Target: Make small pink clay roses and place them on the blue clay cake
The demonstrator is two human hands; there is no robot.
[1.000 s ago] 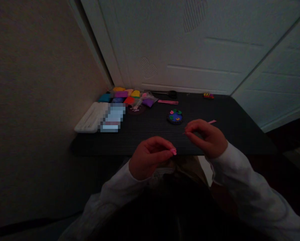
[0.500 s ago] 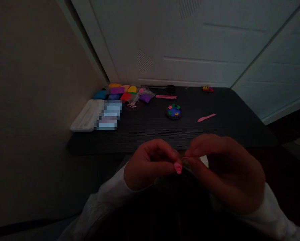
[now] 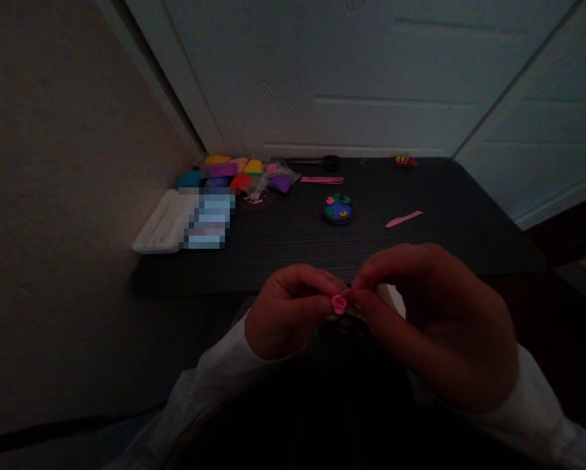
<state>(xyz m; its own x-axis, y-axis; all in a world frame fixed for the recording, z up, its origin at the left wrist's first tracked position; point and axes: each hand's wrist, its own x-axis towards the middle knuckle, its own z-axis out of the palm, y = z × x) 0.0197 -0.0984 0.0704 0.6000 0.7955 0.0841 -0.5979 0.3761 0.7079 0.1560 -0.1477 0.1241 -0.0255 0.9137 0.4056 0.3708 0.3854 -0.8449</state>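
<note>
Between the thumb and index finger of my left hand (image 3: 290,313) is a small pink clay flower (image 3: 339,305) with layered petals, facing me. My right hand (image 3: 434,326) pinches a thin bit of pink clay (image 3: 350,292) that reaches the flower's right edge. Both hands are raised in front of the table's near edge, fingertips close together. Beyond them on the dark table (image 3: 283,245) sits a round clay pond (image 3: 338,210), blue inside a dark rim, with green leaves, a pink flower and yellow bits. A pink modelling knife (image 3: 404,219) lies right of it.
At the back left are several coloured clay packs (image 3: 223,170), beside a white tray (image 3: 160,225) and a blurred-out blue item (image 3: 209,222). Scissors (image 3: 329,162) and pink tools (image 3: 322,180) lie behind the pond. A striped clay piece (image 3: 405,161) stands at the back right.
My hands have come slightly up, and the pink flower has turned so its petals face me. The right fingertips have moved left, bringing the thin pink bit to the flower.
</note>
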